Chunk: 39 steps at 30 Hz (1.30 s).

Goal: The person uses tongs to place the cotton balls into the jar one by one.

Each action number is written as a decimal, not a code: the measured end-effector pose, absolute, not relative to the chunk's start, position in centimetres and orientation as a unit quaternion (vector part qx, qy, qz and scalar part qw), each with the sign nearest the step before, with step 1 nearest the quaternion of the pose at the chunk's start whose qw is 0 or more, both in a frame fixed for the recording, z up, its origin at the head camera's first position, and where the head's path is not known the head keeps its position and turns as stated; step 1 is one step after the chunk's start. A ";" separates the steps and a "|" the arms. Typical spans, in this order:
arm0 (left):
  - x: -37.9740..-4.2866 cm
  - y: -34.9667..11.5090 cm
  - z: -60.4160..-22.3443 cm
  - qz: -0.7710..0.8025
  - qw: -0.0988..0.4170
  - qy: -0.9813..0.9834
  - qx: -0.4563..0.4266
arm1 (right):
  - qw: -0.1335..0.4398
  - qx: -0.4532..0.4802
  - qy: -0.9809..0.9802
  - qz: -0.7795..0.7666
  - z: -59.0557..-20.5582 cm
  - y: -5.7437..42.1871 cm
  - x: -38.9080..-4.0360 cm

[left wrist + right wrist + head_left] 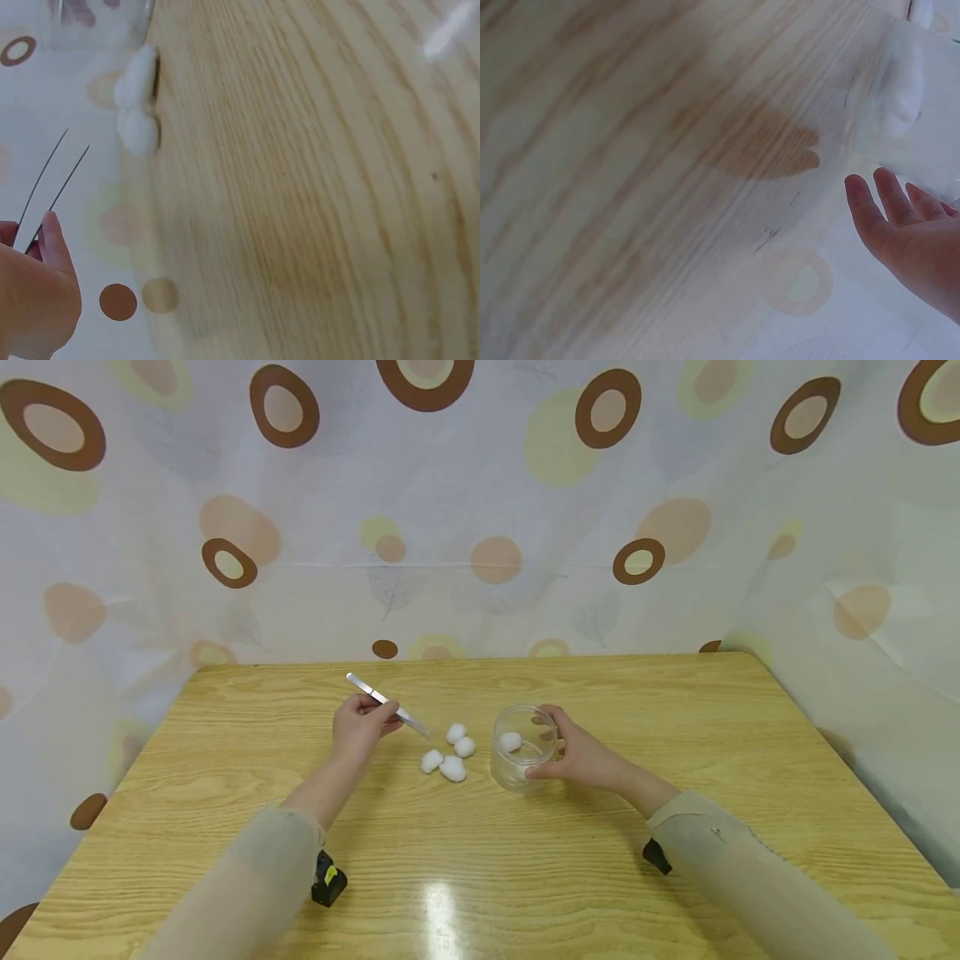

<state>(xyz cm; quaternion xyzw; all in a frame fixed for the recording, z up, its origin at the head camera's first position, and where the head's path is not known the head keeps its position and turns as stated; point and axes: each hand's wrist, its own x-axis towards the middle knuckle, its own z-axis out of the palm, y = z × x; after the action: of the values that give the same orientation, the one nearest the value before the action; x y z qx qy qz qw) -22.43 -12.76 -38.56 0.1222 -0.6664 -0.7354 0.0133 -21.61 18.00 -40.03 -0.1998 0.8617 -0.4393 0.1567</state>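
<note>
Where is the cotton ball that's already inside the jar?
In the head view, that cotton ball sits inside the clear jar held by the right hand, right of the four loose cotton balls on the wooden table.

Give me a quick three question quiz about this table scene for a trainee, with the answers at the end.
1. True or false: the left hand holds the tweezers.
2. How many cotton balls lie loose on the table?
3. What sits inside the jar held by the right hand? A) one cotton ball B) a coin C) nothing

Key: 1 true; 2 four; 3 A.
</note>
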 end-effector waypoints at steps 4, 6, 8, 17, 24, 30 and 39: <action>-22.0 -13.7 -39.0 -0.725 0.006 -0.677 0.122 | 0.158 -0.200 0.861 -0.439 -39.9 17.9 -21.6; -21.9 -14.0 -39.3 -0.722 0.003 -0.681 0.124 | 0.160 -0.198 0.861 -0.439 -39.9 17.9 -21.6; -21.9 -14.1 -39.4 -0.717 0.001 -0.687 0.123 | 0.162 -0.196 0.862 -0.439 -39.8 17.9 -21.5; -22.0 -14.0 -40.3 -0.668 -0.004 -0.738 0.095 | 0.165 -0.193 0.862 -0.438 -39.8 17.9 -21.6; -21.8 -13.4 -40.7 -0.640 -0.006 -0.766 0.066 | 0.161 -0.194 0.863 -0.437 -39.9 17.9 -21.6; -21.8 -13.2 -40.9 -0.643 -0.007 -0.763 0.066 | 0.160 -0.195 0.863 -0.437 -39.8 17.8 -21.6; -21.9 -13.5 -41.5 -0.680 -0.018 -0.727 0.097 | 0.162 -0.190 0.865 -0.435 -39.9 17.8 -21.6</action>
<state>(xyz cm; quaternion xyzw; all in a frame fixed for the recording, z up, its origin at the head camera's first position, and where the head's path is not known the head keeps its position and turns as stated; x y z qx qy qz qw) -21.90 -13.50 -41.52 0.0973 -0.7268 -0.6797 -0.0183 -21.61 17.81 -39.94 -0.1905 0.8648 -0.4355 0.1620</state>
